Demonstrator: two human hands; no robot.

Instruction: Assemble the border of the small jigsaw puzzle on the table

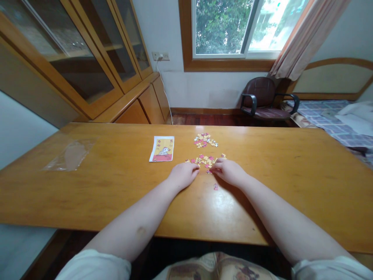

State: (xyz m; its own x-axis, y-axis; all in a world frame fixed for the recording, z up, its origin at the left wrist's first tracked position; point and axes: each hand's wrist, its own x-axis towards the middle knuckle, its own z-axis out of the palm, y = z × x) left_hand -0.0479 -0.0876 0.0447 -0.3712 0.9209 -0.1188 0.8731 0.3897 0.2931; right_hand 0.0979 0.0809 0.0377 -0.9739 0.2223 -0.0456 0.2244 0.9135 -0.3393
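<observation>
Two loose clusters of small yellow, pink and white puzzle pieces lie on the wooden table, a far pile and a nearer pile. My left hand rests at the left edge of the nearer pile, its fingertips closed together by a small light piece. At the right edge of that pile is my right hand, fingers pinched beside a pink piece. One pinkish puzzle piece lies apart, closer to me. Left of the piles is a picture card showing a white cartoon animal on yellow and pink.
A clear plastic bag lies on the left of the table. Beyond the table are a glass-doored cabinet, a window, a brown armchair and a bed at the right.
</observation>
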